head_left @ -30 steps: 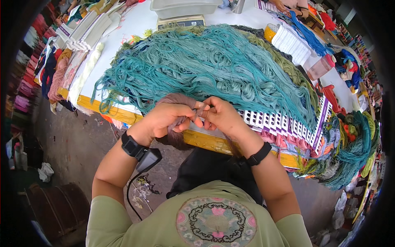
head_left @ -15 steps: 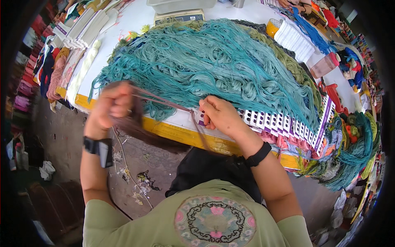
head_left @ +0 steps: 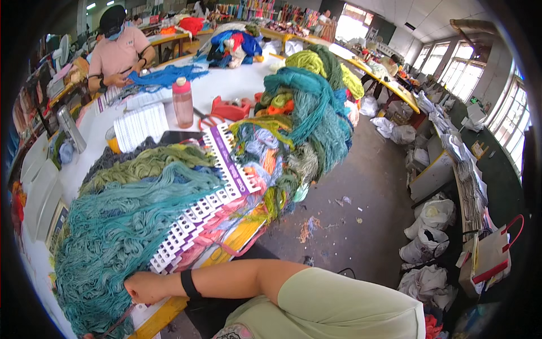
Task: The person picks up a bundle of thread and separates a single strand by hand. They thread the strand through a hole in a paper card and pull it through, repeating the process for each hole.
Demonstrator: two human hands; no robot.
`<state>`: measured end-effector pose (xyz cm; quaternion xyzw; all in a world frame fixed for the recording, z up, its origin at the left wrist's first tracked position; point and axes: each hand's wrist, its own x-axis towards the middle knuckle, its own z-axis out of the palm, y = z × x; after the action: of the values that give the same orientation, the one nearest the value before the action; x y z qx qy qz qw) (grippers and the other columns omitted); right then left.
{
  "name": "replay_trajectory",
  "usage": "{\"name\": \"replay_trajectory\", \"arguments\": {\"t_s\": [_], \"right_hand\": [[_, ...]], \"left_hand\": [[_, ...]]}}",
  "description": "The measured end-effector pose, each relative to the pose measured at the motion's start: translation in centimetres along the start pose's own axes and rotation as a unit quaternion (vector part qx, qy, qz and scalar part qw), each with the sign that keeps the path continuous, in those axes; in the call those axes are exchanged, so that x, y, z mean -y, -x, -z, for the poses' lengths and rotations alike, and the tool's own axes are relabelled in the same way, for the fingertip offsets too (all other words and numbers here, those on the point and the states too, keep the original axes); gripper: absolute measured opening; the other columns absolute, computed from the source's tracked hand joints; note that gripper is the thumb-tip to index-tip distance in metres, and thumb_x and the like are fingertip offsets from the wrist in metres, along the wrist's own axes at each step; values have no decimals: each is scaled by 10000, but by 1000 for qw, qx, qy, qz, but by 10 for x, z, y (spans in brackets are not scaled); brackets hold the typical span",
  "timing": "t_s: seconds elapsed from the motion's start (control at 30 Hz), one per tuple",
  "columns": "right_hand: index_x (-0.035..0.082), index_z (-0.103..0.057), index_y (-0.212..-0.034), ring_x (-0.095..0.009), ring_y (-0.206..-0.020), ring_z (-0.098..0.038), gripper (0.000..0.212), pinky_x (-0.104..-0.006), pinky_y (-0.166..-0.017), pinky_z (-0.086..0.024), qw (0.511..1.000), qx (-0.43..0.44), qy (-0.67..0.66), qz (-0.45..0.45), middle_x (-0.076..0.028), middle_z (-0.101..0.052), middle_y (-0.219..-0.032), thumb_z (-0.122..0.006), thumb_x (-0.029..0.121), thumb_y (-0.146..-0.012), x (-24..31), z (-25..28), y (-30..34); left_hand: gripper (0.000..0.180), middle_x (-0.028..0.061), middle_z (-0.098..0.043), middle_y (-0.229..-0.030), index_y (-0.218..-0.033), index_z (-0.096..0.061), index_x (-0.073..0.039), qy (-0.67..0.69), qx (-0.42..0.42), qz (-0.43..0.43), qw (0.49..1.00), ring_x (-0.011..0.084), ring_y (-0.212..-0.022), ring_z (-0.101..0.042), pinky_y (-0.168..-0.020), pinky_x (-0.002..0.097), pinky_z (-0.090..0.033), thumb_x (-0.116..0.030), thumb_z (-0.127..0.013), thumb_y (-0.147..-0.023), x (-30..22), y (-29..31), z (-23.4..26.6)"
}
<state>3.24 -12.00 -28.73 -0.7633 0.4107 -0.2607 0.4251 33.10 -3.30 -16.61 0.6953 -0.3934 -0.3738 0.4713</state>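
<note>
While the right hand (head_left: pixel 145 288) is held with fingers curled at the edge of the teal embroidery-thread pile (head_left: pixel 130 226), whether anything is pinched cannot be told, and the left hand cannot be made out. Just below the right hand, a thin mauve strand (head_left: pixel 121 321) is seen, its long axis slanted toward the lower left.

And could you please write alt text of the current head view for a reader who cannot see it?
A person's curled right hand is at the edge of a heap of teal yarn on a white table, beside a row of punched cards. Farther back are a pink bottle and a co-worker beside blue yarn.
</note>
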Motion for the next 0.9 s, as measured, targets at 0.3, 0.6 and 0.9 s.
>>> {"name": "replay_trajectory", "arguments": {"t_s": [0.3, 0.6, 0.9], "right_hand": [[-3, -575, -780, -220, -504, -650, 121, -342, -481, -496, 998, -17, -62, 9, -130, -635, -666, -655, 88, -790, 12, 17, 11], [-31, -587, -807, -191, -514, -657, 106, -316, -467, -516, 991, 7, -124, -52, -112, -636, -598, -607, 71, -830, 19, 24, 12], [-32, -569, -829, -166, -520, -637, 117, -296, -472, -521, 986, 12, -152, -73, -103, -625, -623, -602, 77, -855, 22, 27, 19]], "left_hand": [[238, -22, -440, -540, -781, -542, -97, 39, 100, -24, 994, 72, -351, -327, -307, 229, -209, -255, -556, -959, 47, 2, -115], [268, -12, -573, -756, -1053, -616, -77, 91, 129, -101, 982, 58, -519, -459, -445, 188, -347, -312, -523, -967, 75, -18, -107], [167, -38, -474, -650, -974, -567, -63, 163, 78, -124, 976, 9, -443, -313, -384, 186, -194, -227, -540, -972, 74, -9, -121]]}}
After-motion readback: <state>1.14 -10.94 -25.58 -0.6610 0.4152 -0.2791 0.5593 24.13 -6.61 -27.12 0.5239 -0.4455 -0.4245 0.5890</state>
